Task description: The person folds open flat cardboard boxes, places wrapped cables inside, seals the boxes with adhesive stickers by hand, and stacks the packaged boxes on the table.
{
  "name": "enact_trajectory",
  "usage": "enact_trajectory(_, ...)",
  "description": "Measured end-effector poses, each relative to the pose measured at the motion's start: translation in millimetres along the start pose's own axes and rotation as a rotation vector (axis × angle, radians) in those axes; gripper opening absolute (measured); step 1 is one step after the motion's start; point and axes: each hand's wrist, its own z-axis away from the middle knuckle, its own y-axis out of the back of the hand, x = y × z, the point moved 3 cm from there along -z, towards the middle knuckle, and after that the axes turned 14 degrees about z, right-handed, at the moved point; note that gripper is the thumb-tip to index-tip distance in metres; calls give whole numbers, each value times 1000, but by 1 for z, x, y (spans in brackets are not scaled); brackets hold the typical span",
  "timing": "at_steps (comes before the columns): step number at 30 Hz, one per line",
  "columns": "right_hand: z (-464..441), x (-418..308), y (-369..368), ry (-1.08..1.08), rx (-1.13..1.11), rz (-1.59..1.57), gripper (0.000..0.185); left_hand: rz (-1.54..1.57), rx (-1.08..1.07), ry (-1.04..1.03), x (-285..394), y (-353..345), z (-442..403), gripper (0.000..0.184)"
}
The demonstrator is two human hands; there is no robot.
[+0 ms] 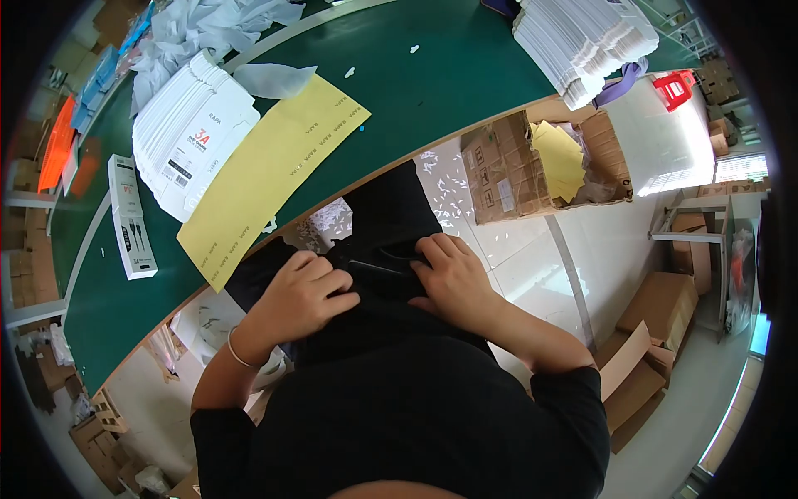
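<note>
Over my lap, my left hand (309, 293) is closed, with its fingers curled at the left side of a black item (378, 270). On the other side of it my right hand (453, 279) is closed too, thumb and fingers bent round its edge. The item has a thin shiny line across it and merges with my black clothes, so its kind cannot be made out. Nearest to my left hand on the table lies a yellow printed sheet (278, 183), beside a fanned stack of white cable boxes (195, 137).
A single white box (130, 218) lies on the green table (407, 100). White packs (582, 46) are piled at the far right. An open carton (507, 170) with yellow paper stands on the floor, near scattered white scraps (445, 195). Brown cartons (648, 333) stand to my right.
</note>
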Motion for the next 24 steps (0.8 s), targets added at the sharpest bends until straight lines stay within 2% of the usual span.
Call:
enact_trajectory(4,-5,-2,-5,-26,-132,85,37,305,172,22,6,-11,-2,3)
enact_trajectory(10,-5,-2,-16,-20,-124,141,35,292,238,-29,11,-17,-19,4)
enact_trajectory(15,-5,0,-32,-21,-33,341,33,199,249,-67,22,-15,-35,4)
enact_trajectory(20,0,-2,-29,18,183,352,30,345,257,-94,16,-9,-38,7)
enact_trajectory(24,5,2,-16,51,87,125,40,334,-18,-19,10,-10,-27,15)
